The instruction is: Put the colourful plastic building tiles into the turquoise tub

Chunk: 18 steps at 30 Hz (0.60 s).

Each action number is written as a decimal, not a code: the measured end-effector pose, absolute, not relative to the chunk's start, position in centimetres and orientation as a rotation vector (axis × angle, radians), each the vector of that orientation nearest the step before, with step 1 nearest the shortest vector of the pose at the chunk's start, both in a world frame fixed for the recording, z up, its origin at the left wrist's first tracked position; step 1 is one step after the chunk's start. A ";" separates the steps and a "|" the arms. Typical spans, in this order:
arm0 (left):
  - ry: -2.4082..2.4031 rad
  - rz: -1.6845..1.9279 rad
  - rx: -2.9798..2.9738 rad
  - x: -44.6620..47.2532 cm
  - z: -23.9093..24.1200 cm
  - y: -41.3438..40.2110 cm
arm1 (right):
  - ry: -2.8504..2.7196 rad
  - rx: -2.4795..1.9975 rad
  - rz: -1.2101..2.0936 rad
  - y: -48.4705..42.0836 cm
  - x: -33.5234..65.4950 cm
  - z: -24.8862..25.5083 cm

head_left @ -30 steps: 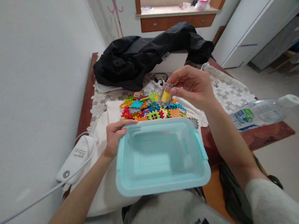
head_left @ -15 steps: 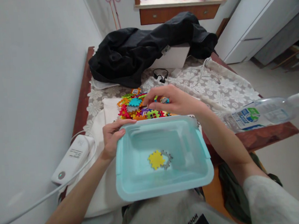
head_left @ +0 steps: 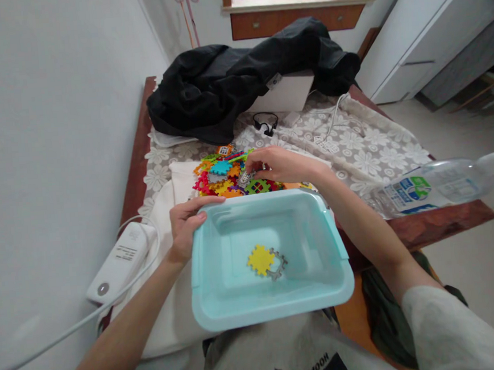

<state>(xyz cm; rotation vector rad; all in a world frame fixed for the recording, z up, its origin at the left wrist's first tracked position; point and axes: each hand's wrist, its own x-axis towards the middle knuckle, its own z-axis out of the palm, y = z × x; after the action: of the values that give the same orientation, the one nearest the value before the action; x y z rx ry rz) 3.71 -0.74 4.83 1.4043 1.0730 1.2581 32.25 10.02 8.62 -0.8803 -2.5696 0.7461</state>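
Left hand [head_left: 187,225] holds the tub [head_left: 278,313]; right hand [head_left: 283,164], hold unclear, touches pieces [head_left: 225,182] beyond.

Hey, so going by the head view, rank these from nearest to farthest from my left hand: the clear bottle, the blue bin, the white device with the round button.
From your left hand:
1. Blue bin: touching, held at its left rim.
2. White device: off to the left.
3. Clear bottle: far right.

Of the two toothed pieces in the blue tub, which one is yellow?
It's the left one in view: the yellow piece looks solid, while the grey piece beside it looks ring-shaped.
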 end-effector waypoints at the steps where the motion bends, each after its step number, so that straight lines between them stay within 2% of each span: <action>1: 1.085 1.258 1.408 3.7 4.8 -0.7 | -2.543 -0.839 0.776 9.9 32.4 8.8; 13: 1.131 1.250 1.452 3.4 4.1 -0.5 | -2.279 -0.628 0.697 5.8 33.2 13.7; 18: 1.108 1.269 1.410 3.3 3.5 -0.4 | -2.370 -0.384 0.905 3.6 32.5 15.2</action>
<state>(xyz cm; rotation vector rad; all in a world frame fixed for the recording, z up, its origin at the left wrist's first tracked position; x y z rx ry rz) 3.30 -0.38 3.47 1.4104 1.1084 1.2692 32.50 3.60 15.17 -0.3837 -2.3705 0.9046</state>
